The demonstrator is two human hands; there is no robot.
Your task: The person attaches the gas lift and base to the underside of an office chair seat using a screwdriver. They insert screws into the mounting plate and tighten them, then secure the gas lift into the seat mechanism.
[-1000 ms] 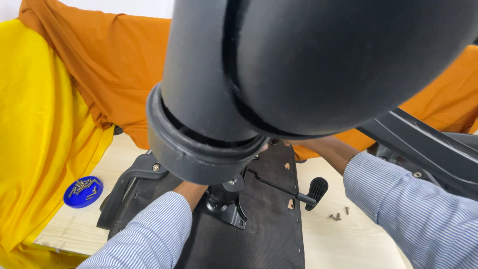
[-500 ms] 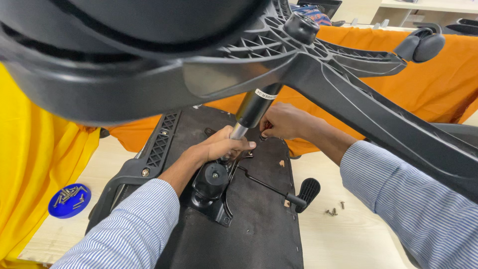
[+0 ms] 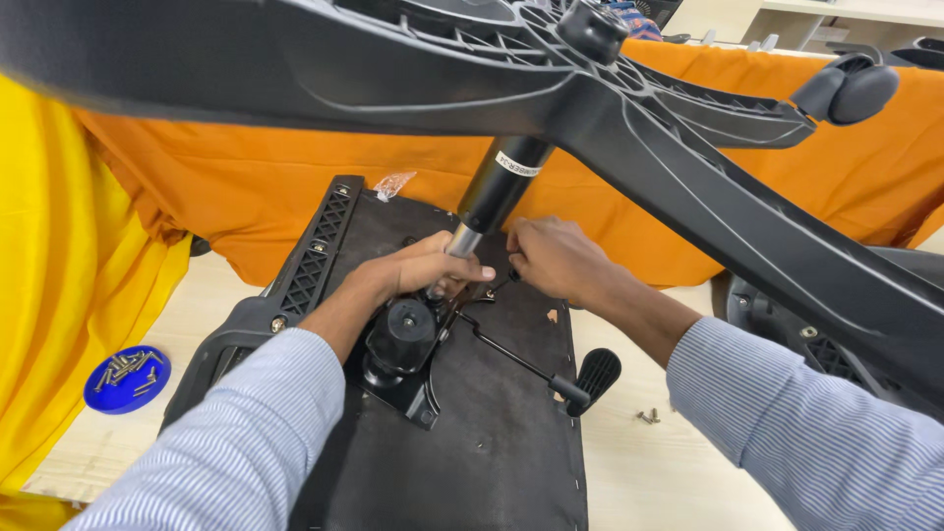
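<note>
Nearest me, my two striped sleeves run forward over the upturned chair seat point(image 3: 492, 433), whose black fabric underside lies flat on the pale wooden table point(image 3: 678, 472). Bolted to that underside is the black tilt mechanism point(image 3: 403, 354), with its adjustment lever point(image 3: 580, 379) stretching out to the right and ending in a paddle just over the seat's edge.

My left hand point(image 3: 418, 273) is curled around the bright lower end of the gas lift cylinder point(image 3: 492, 197), fingers closed on it where it enters the mechanism. My right hand point(image 3: 556, 258) rests just beside it, fingertips pressed together at a small fitting on the plate; whether it pinches anything I cannot tell.

A few loose screws point(image 3: 646, 416) lie on the table to the right, and a blue dish of screws point(image 3: 126, 379) sits well off to the left, by the yellow cloth point(image 3: 59, 295).

Farther up, the cylinder leans to the right into the hub of the star base point(image 3: 629, 108), which hangs over everything, a caster point(image 3: 851, 90) at one arm's tip. Behind it is orange cloth point(image 3: 246, 187).

The risk, as I judge it: that base is top-heavy on a tilted cylinder, so a loosened grip could let it swing down onto my right fingers or knock the loose screws off the table.
</note>
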